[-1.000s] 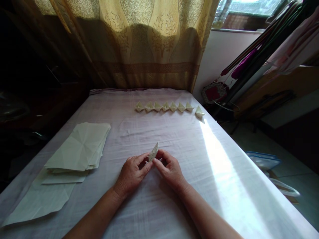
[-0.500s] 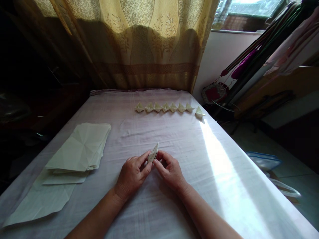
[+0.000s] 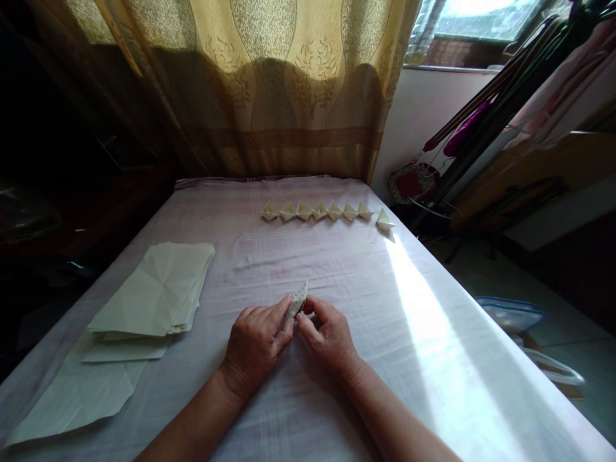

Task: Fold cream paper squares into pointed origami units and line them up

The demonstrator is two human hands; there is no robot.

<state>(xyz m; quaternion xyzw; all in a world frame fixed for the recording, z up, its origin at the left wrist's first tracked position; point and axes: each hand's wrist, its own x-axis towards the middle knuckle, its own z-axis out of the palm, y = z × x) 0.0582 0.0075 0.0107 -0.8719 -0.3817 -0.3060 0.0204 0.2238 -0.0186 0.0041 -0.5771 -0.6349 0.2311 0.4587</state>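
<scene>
Between my hands, above the cloth-covered table point(image 3: 250, 256), is a small folded piece of paper point(image 3: 299, 298) with a speckled pattern and a pointed top. The fingers and thumb of my left hand point(image 3: 258, 340) are closed on its left side and hide its lower part. My right hand point(image 3: 332, 333) pinches its right edge between thumb and forefinger. Beyond my hands, several small pale folded paper boats point(image 3: 319, 210) stand in a row near the far edge. One paper boat point(image 3: 384, 221) sits apart at the row's right end.
On the left lies a stack of creased paper sheets point(image 3: 158, 282), with a larger paper sheet point(image 3: 72, 391) partly under it. A patterned curtain point(image 3: 289, 102) hangs behind the table. Plastic bags point(image 3: 513, 312) and a small bag point(image 3: 414, 183) are beyond the right edge.
My left hand has rolled slightly, its fingers now covering more of the folded paper's left side. The paper leans a little further right. Both hands keep hold; the boats and stack stay put.
</scene>
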